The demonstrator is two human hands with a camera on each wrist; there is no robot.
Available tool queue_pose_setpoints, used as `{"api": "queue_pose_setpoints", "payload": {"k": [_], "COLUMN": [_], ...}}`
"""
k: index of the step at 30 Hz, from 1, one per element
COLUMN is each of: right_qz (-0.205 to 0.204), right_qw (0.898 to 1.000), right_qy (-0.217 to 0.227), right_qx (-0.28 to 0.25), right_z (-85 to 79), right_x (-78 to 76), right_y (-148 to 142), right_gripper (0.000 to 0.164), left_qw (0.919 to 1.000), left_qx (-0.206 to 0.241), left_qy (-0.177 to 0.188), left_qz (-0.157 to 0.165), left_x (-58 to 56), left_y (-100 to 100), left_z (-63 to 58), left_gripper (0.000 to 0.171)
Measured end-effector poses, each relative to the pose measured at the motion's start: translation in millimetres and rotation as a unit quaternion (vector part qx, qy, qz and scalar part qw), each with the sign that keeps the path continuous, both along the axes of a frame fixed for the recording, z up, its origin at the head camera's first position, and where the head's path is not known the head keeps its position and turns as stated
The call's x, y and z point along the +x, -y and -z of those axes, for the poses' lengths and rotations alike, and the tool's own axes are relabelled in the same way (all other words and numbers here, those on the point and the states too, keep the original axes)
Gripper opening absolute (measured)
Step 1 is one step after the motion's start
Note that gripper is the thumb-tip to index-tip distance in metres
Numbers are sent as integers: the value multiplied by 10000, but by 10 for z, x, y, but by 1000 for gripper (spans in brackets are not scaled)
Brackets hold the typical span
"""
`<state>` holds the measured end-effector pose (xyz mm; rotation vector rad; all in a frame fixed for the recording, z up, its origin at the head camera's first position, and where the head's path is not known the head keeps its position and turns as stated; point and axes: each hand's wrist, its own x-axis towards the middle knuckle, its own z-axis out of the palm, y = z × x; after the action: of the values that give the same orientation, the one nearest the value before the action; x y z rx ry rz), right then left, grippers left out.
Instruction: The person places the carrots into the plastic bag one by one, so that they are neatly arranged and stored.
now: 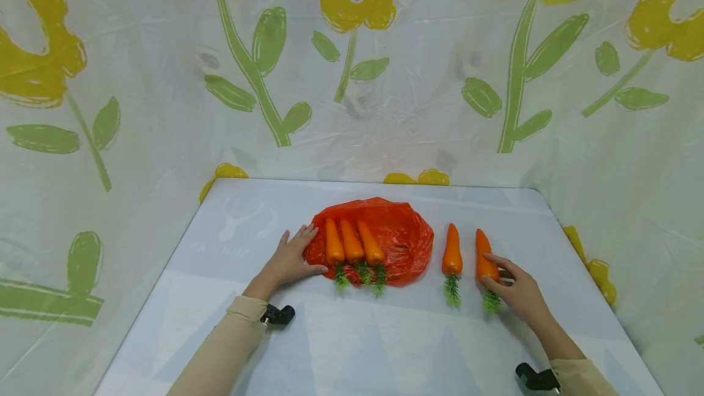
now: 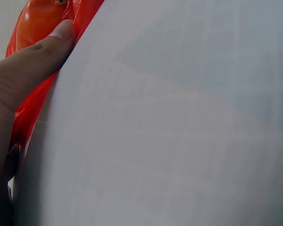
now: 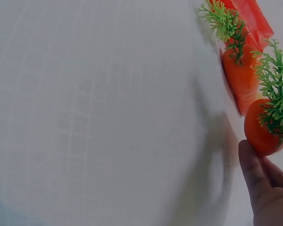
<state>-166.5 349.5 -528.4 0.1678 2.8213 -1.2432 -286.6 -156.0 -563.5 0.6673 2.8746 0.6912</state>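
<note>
Three orange toy carrots [image 1: 351, 242] with green tops lie side by side on a spread red plastic bag [image 1: 406, 243]. My left hand [image 1: 294, 255] rests at the bag's left edge, fingers spread and thumb extended; its thumb [image 2: 47, 52] lies against the red plastic in the left wrist view. To the right of the bag, a carrot [image 1: 452, 252] lies by itself on the table. My right hand [image 1: 514, 289] holds the rightmost carrot [image 1: 483, 246] between thumb and fingers, near its leafy end. In the right wrist view, fingertips touch this carrot [image 3: 262, 127].
Everything lies on a pale table [image 1: 330, 347] with a faint triangle pattern. A flower-printed white curtain [image 1: 418, 90] hangs behind it and along both sides. A black wrist camera [image 1: 279, 315] sits at the left cuff, another black camera [image 1: 536, 377] at the right.
</note>
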Motion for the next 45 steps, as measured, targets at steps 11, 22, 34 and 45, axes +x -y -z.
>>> {"api": "queue_pose_setpoints", "payload": {"k": [11,22,34,45], "right_qz": [-119,-301,-479,-559], "right_qw": [9995,9987,9970,9956], "right_qy": [-286,-374,-541,-572], "right_qx": [-47,-157,-294,-492], "right_z": [-53,-127,-148,-136], "right_x": [-3,-12,-57,-137], "right_y": [90,218,363,524], "right_gripper": [63,61,59,58], "left_qw": [9999,9999,9996,9995], "left_qx": [-29,58,140,197], "left_qy": [68,113,253,245], "left_qz": [-71,-24,-11,-21], "left_x": [6,-15,-18,-2], "left_y": [5,10,32,39], "left_z": [-14,4,-2,-9], "left_gripper": [111,110,111,110]}}
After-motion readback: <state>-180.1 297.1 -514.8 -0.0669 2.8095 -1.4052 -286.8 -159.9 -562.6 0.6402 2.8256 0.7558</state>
